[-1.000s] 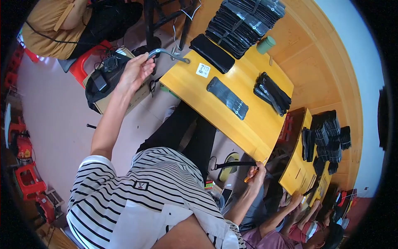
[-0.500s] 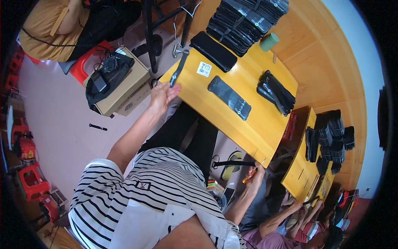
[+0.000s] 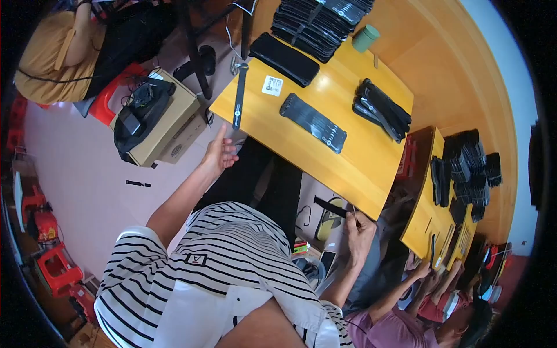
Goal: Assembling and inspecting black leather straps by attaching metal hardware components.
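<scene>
My left hand (image 3: 218, 153) is off the table's left corner with its fingers spread, holding nothing. Just beyond its fingertips, a black strap (image 3: 239, 101) with a small pale mark lies along the table's left end, beside a metal clamp (image 3: 235, 65). Beneath the table's near right corner, my right hand (image 3: 361, 233) is closed round the end of another black strap (image 3: 332, 206), whose free end points left. A flat bundle of black straps (image 3: 314, 123) rests mid-table, near a white label (image 3: 272, 85).
Stacked black bundles (image 3: 313, 26) stand at the table's back, with a black pack (image 3: 284, 60), a green cylinder (image 3: 365, 38) and more straps (image 3: 382, 110). Left on the floor are a cardboard box (image 3: 168, 130) and a dropped strap (image 3: 138, 184). Co-workers sit left and right.
My left hand has let go of the strap at the table's left end and drawn back. My right hand has moved up slightly with its strap. The view has shifted a little.
</scene>
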Demonstrator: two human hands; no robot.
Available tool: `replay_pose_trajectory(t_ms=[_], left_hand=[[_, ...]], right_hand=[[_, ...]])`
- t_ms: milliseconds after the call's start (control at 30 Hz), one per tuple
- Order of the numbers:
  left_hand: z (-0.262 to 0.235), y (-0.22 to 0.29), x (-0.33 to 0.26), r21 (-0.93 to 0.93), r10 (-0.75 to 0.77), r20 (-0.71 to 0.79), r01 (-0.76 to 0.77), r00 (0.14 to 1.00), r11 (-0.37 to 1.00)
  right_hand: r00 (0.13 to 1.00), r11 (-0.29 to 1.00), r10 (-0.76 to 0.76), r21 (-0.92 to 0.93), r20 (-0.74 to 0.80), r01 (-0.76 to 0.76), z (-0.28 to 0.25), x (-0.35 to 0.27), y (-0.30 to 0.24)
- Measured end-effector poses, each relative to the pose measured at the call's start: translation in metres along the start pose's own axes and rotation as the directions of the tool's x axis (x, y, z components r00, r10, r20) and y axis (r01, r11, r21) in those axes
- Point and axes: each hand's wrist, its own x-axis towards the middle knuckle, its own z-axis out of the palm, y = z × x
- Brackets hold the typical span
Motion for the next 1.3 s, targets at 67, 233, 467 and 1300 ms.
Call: replay_pose_trajectory(t_ms=[67, 233, 467, 1300], left_hand=[[0.001, -0.011, -0.012, 0.187, -0.067, 0.192, 0.030, 0.979, 0.982], [0.059, -0.028, -0.089, 0.608, -0.495, 0.640, 0.007, 0.588, 0.794], [0.077, -0.056, -0.090, 0.057, -0.340, 0.778, 0.479, 0.529, 0.876], [0.055, 0.001, -0.047, -0.025, 0.234, 0.439, -0.248, 0.868, 0.968]], right_hand=[[0.999, 0.995, 0.036, -0.092, 0.024, -0.034, -0.003, 0.001, -0.019], [0.944, 0.948, -0.318, 0.020, 0.089, 0.318, 0.011, 0.000, -0.065], [0.907, 0.935, -0.326, 0.231, 0.266, 0.269, 0.017, -0.009, -0.080], [0.925, 0.606, 0.335, 0.710, 0.179, -0.358, 0.076, 0.026, -0.018]])
